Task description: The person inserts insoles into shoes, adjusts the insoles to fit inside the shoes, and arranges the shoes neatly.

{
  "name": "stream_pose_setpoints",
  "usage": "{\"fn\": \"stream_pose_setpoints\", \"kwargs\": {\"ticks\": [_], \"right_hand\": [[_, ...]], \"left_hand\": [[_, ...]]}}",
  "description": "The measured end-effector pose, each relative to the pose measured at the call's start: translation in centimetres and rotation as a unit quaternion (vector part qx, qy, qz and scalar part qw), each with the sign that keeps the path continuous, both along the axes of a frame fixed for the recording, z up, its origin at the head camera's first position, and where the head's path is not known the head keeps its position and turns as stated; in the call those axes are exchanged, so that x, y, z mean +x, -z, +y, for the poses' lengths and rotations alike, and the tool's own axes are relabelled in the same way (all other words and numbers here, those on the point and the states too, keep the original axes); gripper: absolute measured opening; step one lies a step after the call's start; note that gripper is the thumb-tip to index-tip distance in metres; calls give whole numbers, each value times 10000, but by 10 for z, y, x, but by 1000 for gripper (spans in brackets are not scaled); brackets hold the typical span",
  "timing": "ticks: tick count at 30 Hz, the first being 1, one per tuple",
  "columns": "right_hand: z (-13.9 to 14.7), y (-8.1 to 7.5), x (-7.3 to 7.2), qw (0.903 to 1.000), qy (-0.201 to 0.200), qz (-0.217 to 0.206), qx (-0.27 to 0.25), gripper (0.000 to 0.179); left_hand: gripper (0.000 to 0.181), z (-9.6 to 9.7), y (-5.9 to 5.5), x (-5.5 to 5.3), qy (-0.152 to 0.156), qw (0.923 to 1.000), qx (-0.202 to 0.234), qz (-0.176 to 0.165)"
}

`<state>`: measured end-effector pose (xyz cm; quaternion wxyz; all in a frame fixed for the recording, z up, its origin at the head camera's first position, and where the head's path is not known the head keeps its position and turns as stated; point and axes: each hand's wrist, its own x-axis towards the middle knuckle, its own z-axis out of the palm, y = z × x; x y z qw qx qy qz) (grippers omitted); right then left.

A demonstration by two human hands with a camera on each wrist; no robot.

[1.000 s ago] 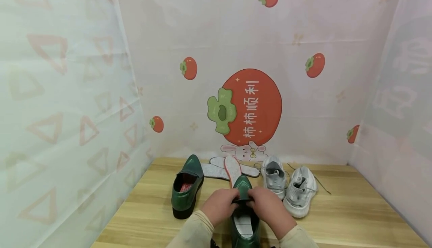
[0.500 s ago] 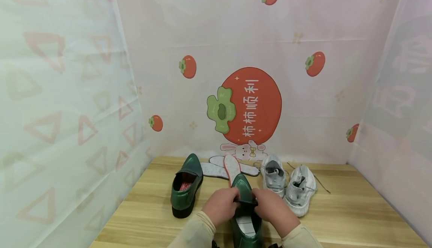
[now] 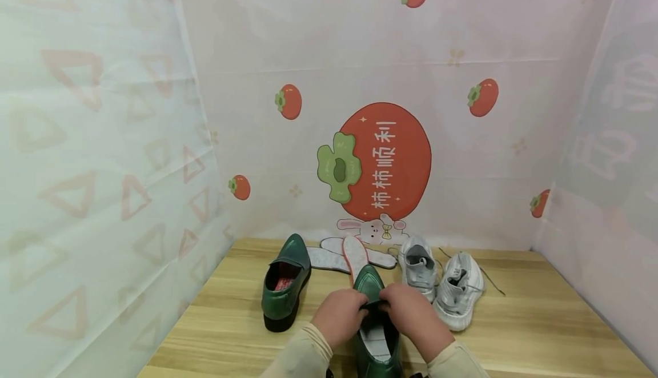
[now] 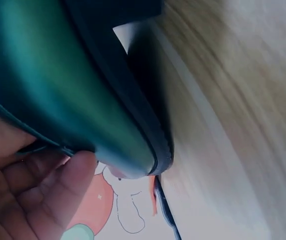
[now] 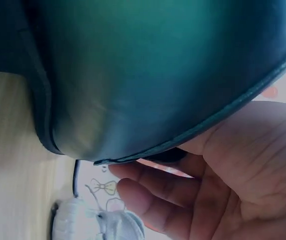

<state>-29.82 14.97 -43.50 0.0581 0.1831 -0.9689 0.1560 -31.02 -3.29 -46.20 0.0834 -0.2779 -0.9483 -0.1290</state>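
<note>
A green leather loafer [image 3: 368, 282] points away from me at the front of the table, its heel cut off by the lower edge of the head view. My left hand [image 3: 340, 314] pinches the left side of the upper's edge at the front of the opening. On the opposite side my right hand [image 3: 411, 314] pinches that same edge. A pale insole [image 3: 377, 345] shows inside the shoe. The left wrist view has the loafer's side [image 4: 57, 75] close up, with fingers curled at its rim; the right wrist view shows the other side [image 5: 132, 65].
The matching green loafer [image 3: 280, 305], red inside, stands to the left. Behind lie several grey insoles [image 3: 329, 259], one red-edged [image 3: 354, 255]. Two pale grey laced sneakers [image 3: 418, 269] stand right of my right hand. Printed cloth walls [image 3: 488, 155] enclose the wooden table [image 3: 540, 321].
Both hands keep hold of the loafer's upper edge, with small shifts of the fingers. The edge between them now slants slightly, and the shoe has turned a little. The other shoes stay put.
</note>
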Motion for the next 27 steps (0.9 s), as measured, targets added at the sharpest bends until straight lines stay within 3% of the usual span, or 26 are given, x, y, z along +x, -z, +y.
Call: {"fn": "stream_pose_setpoints", "kwargs": {"ticks": [4,11,15,19,27], "right_hand": [[3,-1,3,9992,96,-370,-140,18],[6,-2,11,9951,216,-919,-291,31],[9,-1,9,9930,122,-1104,-389,36],[10,0,6,9932,184,-1097,-347,33],[5,-5,4,9993,-298,-203,-15,20]], "left_hand": [[6,-1,-1,-1,-15,9999,158,-69],[21,-6,-10,-1,-3,9887,722,-1311],[41,-10,-12,-2,40,9853,735,-1539],[40,-8,-13,-1,24,9858,705,-1522],[14,-5,-10,1,82,9950,458,-885]]}}
